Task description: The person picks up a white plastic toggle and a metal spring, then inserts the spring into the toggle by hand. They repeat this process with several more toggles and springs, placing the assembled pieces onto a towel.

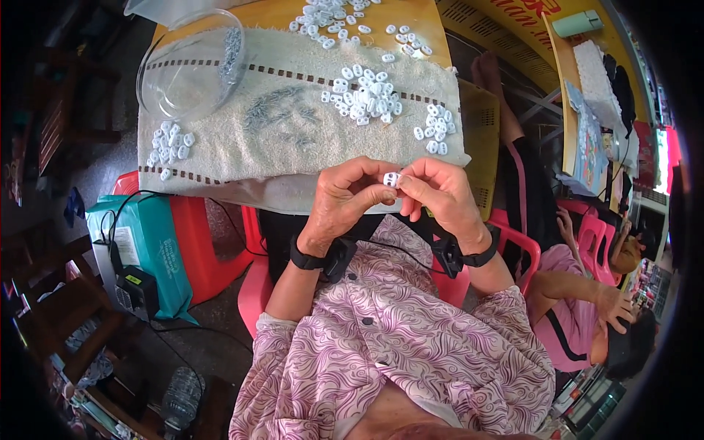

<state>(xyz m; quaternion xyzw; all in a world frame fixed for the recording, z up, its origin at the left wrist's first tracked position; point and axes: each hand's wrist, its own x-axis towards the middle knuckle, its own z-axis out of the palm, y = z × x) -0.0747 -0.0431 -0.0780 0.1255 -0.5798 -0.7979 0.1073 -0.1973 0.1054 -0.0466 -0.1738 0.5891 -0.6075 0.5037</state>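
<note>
My left hand point(352, 192) and my right hand point(440, 192) meet just off the near edge of a beige towel point(213, 158). Between their fingertips is a small white plastic piece with dark slots point(391, 179); both hands pinch it. Beyond my hands lies a heap of similar white pieces point(370, 95). A smaller group of white pieces point(438, 126) is by the towel's right edge, and another cluster of pieces point(170, 143) lies at its left. Thin grey metal bits point(282, 114), too small to make out singly, are scattered mid-towel.
A clear round bowl point(183, 88) with grey metal bits along its side stands at the back left. More white pieces point(330, 18) lie on the wooden tabletop point(411, 15). A teal bag point(139, 249) and red stool point(209, 257) are at left. Another person point(572, 308) sits at right.
</note>
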